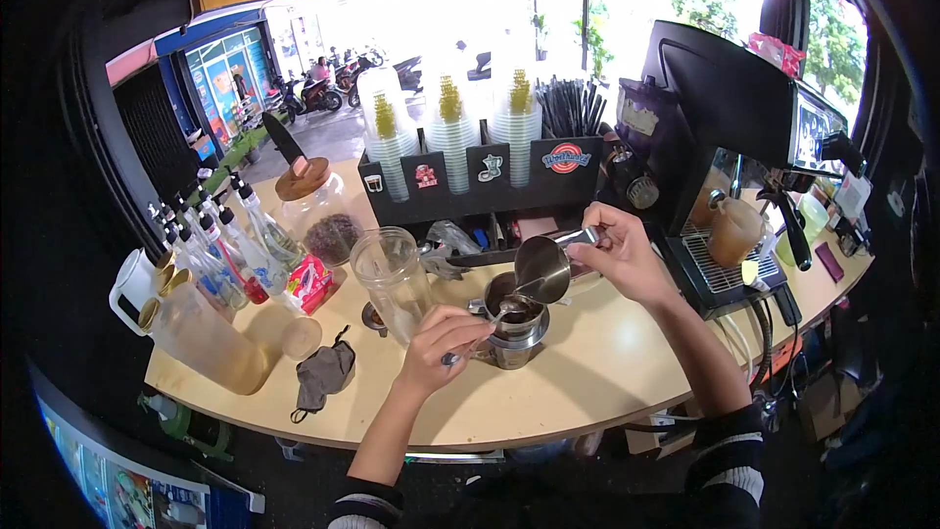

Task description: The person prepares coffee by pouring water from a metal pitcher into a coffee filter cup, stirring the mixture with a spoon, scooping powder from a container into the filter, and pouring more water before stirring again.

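Observation:
My right hand (624, 257) grips the handle of a small steel pitcher (544, 272), tilted to the left with its lip low over a metal drip coffee filter (519, 325). A thin stream seems to run from the lip. My left hand (441, 345) is closed on a spoon (509, 306), whose bowl sits at the filter's mouth under the pitcher. Dark contents show inside the filter, which stands on a metal cup (513, 355). Left of it, near my left hand, is a tall clear plastic jar (390, 269). The pitcher's inside is mostly hidden.
Behind stands a black organiser (455, 176) with stacked plastic cups and straws. Pump bottles (230, 245), a frosted jug (211, 338) and a dark cloth mask (325, 375) lie to the left. An espresso machine (725, 245) is on the right. The counter's curved edge (470, 443) is nearest me.

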A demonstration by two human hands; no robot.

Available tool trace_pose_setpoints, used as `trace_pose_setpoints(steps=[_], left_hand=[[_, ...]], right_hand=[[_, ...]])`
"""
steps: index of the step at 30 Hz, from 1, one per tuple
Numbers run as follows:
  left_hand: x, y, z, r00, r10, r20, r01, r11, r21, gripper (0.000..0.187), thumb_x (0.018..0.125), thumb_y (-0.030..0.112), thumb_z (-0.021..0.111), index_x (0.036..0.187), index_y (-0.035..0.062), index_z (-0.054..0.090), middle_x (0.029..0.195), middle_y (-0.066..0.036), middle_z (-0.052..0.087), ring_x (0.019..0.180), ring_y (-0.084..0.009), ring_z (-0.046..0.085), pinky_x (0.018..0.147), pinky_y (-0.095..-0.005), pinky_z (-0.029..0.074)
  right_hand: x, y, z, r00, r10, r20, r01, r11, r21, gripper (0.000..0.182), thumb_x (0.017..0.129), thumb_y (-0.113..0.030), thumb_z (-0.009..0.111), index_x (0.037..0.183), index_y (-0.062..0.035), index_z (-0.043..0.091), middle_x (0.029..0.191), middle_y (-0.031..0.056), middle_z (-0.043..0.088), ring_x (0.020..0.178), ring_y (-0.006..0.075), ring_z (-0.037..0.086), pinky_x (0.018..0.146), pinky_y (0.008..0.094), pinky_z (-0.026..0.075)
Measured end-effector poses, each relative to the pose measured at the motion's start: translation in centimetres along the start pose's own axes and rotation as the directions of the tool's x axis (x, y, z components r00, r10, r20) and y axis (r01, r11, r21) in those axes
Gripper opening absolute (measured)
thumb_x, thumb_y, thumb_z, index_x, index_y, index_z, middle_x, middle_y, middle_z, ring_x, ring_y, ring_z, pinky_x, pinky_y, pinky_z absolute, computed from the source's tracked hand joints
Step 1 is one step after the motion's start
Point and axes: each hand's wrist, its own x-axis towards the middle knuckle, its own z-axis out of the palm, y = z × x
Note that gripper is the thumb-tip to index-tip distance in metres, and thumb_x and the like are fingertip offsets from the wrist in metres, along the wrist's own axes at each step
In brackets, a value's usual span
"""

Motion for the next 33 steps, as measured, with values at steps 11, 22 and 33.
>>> trace_pose_setpoints(steps=[11, 22, 33], left_hand=[[0.0, -0.4, 0.4, 0.996, -0.043, -0.079, 0.044, 0.999, 0.008, 0.014, 0.076, 0.001, 0.072, 0.089, 0.0052, 0.069, 0.081, -0.006, 0.069, 0.072, -0.0208, 0.062, 0.067, -0.0302, 0.049], [1.7, 0.1, -1.3, 0.983, -0.055, -0.173, 0.072, 0.993, 0.096, 0.019, 0.073, -0.003, 0.071, 0.090, 0.0047, 0.068, 0.080, -0.004, 0.067, 0.070, -0.0212, 0.059, 0.059, -0.0283, 0.047], [1.8, 0.7, -2.7, 0.976, -0.018, -0.217, 0.062, 0.978, 0.199, 0.018, 0.074, -0.003, 0.071, 0.089, 0.0049, 0.067, 0.079, -0.003, 0.067, 0.069, -0.0196, 0.059, 0.059, -0.0278, 0.048]], right_hand=[[0.3, -0.4, -0.1, 1.000, -0.004, 0.018, 0.004, 0.999, -0.041, 0.024, 0.082, -0.002, 0.066, 0.075, -0.0068, 0.043, 0.070, -0.0053, 0.043, 0.066, 0.0010, 0.046, 0.058, 0.0191, 0.041], [0.6, -0.4, -0.7, 1.000, -0.018, -0.019, 0.017, 1.000, -0.003, 0.023, 0.082, 0.000, 0.065, 0.076, -0.0064, 0.044, 0.070, -0.0023, 0.053, 0.067, 0.0018, 0.053, 0.059, 0.0189, 0.042], [1.5, -0.8, 0.2, 0.999, -0.037, -0.006, 0.037, 0.999, 0.001, 0.023, 0.082, -0.001, 0.065, 0.076, -0.0062, 0.043, 0.070, -0.0027, 0.051, 0.065, 0.0009, 0.049, 0.057, 0.0186, 0.038]])
